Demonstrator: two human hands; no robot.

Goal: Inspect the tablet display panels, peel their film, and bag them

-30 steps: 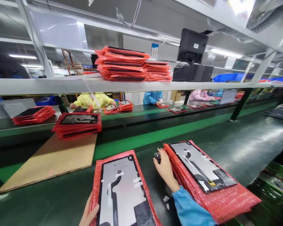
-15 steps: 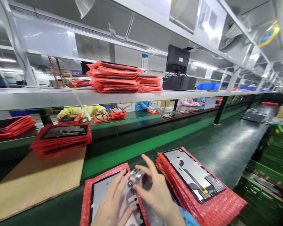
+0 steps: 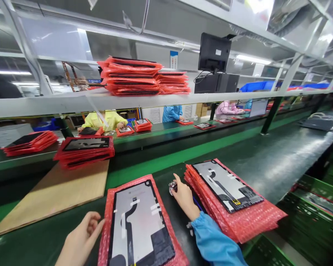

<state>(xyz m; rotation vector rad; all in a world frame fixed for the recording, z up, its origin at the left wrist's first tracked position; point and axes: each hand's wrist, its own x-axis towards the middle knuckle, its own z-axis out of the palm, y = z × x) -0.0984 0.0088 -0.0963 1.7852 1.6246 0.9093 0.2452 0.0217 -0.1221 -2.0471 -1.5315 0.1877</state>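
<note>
In the head view, a flat rectangular panel with a grey back, black border and curved black strip (image 3: 141, 223) lies back up on a sheet of red bubble wrap (image 3: 110, 201), along the near edge of the dark green surface (image 3: 283, 151). Its lower end is cut off by the frame.

Half a second ago both hands were together over this panel; they have since parted. The left hand (image 3: 79, 238) is now just beside the wrap's left edge, its fingers curled and with nothing visible in them; whether a fingertip touches the wrap I cannot tell. The right hand (image 3: 183, 197), in a bright blue sleeve (image 3: 216, 238), has moved off to the panel's right. Its fingers appear closed on a small, shiny, rounded object (image 3: 172, 187), with the index finger extended. Whether that object rests on the surface is unclear.

I judge this a pause in the handling of the panel: its upper side is uncovered, with neither hand over it.

Toward the surface's right edge sits a thick stack of red bubble-wrap sheets (image 3: 255, 221), bearing a similar panel (image 3: 224, 184). A pale wooden board (image 3: 61, 188) lies to the left.
</note>
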